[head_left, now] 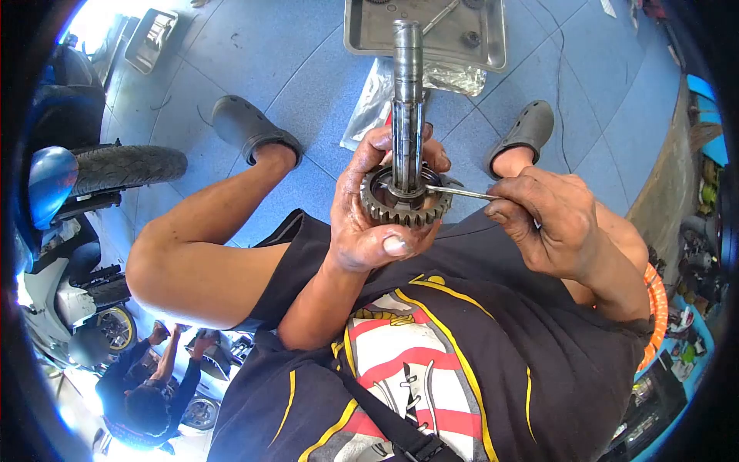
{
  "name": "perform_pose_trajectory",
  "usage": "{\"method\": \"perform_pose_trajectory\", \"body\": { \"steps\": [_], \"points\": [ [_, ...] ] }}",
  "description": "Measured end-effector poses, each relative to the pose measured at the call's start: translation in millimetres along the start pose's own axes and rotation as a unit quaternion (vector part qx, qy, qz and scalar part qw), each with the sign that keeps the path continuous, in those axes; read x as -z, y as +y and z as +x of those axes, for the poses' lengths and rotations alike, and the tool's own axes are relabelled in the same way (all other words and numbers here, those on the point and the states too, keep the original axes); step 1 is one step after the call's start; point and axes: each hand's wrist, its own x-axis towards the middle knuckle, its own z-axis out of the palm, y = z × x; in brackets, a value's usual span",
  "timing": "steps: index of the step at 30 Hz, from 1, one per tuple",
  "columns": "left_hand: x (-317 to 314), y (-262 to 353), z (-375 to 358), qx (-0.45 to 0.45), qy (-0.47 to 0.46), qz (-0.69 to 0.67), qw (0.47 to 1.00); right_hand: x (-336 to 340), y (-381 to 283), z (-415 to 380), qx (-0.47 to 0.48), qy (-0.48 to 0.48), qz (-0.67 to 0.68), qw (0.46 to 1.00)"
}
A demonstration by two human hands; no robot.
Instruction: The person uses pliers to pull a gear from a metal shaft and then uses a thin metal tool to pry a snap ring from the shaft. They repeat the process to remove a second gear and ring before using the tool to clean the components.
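My left hand is wrapped round a toothed gear from below and behind, its thumb along the near rim. Out of the gear's middle a splined metal shaft stands upright, its smooth end pointing away from me. Between the thumb and fingers of my right hand is a thin metal pick. The pick's tip reaches the base of the shaft, inside the gear's ring; exactly what it touches is too small to tell. Dark grease marks both hands.
A metal tray with several parts lies on the blue tiled floor beyond the shaft, a plastic bag beside it. A motorcycle tyre is at left. Another person works lower left. Cluttered parts line the right.
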Motion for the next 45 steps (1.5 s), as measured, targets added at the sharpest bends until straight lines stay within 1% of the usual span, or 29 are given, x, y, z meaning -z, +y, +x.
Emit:
{"method": "perform_pose_trajectory", "body": {
  "steps": [1,2,3,5,9,11,14,17,21,23,24,26,27,29,30,31,32,33,34,36,37,38,39,40,42,44,45],
  "points": [
    [0,1,0,0.004,-0.008,-0.003,1.0,0,0,0,-0.004,-0.011,0.005,1.0],
    [-2,3,-1,0.026,0.001,0.003,1.0,1,0,1,-0.008,-0.023,0.008,1.0],
    [-3,3,-1,0.024,0.0,0.003,1.0,2,0,1,-0.007,-0.023,0.008,1.0],
    [-4,2,-1,0.008,0.011,0.027,1.0,4,-2,2,-0.01,-0.03,-0.002,1.0],
    [-1,-3,-2,-0.014,0.005,0.062,0.998,3,-2,1,-0.008,-0.025,0.001,1.0],
    [0,-3,-2,-0.021,0.016,0.106,0.994,3,-1,2,0.01,-0.034,-0.012,0.999],
    [-2,-5,-2,-0.044,0.022,0.13,0.99,8,-1,4,0.017,-0.056,-0.035,0.998],
    [-4,-3,-3,-0.037,0.02,0.14,0.989,11,-2,6,0.016,-0.065,-0.044,0.997],
    [-6,-1,-3,-0.04,0.021,0.147,0.988,10,-2,11,0.022,-0.067,-0.05,0.996],
    [-6,1,-6,-0.009,0.04,0.136,0.99,7,-5,14,0.049,-0.01,-0.123,0.991],
    [-5,1,-6,-0.009,0.039,0.135,0.99,8,-6,15,0.05,-0.01,-0.123,0.991],
    [-4,1,-6,-0.004,0.017,0.078,0.997,9,-8,14,0.026,-0.034,-0.105,0.994],
    [-4,1,-6,-0.002,0.016,0.078,0.997,7,-7,13,0.024,-0.033,-0.106,0.994],
    [-4,0,-6,-0.034,0.006,0.104,0.994,1,-3,9,-0.044,-0.005,0.052,0.998],
    [-3,3,-7,-0.023,0.03,0.136,0.99,3,-5,9,-0.044,-0.005,0.051,0.998],
    [-4,4,-7,-0.023,0.03,0.135,0.99,6,-8,9,-0.121,-0.026,0.108,0.986],
    [-6,5,-7,-0.009,0.025,0.106,0.994,9,-9,9,-0.197,-0.047,0.164,0.965],
    [-8,5,-7,0.004,0.02,0.076,0.997,8,-9,9,-0.196,-0.048,0.163,0.966],
    [-9,5,-7,0.004,0.021,0.076,0.997,6,-9,9,-0.199,-0.043,0.181,0.962],
    [-11,4,-7,-0.009,0.032,0.008,0.999,8,-9,9,-0.203,-0.035,0.198,0.958],
    [-10,4,-7,-0.008,0.031,0.009,0.999,12,-8,12,-0.172,-0.082,0.193,0.963],
    [-7,3,-6,0.004,-0.004,-0.041,0.999,14,-8,12,-0.141,-0.128,0.188,0.964],
    [-6,3,-6,0.016,-0.04,-0.09,0.995,12,-8,11,-0.142,-0.126,0.188,0.964],
    [-9,5,-6,0.019,-0.014,-0.076,0.997,9,-8,10,-0.141,-0.116,0.188,0.965],
    [-8,5,-5,0.019,-0.023,-0.056,0.998,7,-10,10,-0.142,-0.106,0.188,0.966],
    [-9,5,-5,0.018,-0.031,-0.037,0.999,5,-10,12,-0.12,-0.109,0.171,0.972],
    [-11,5,-5,0.011,-0.012,-0.009,1.0,6,-11,12,-0.12,-0.109,0.171,0.972]
  ]
}}
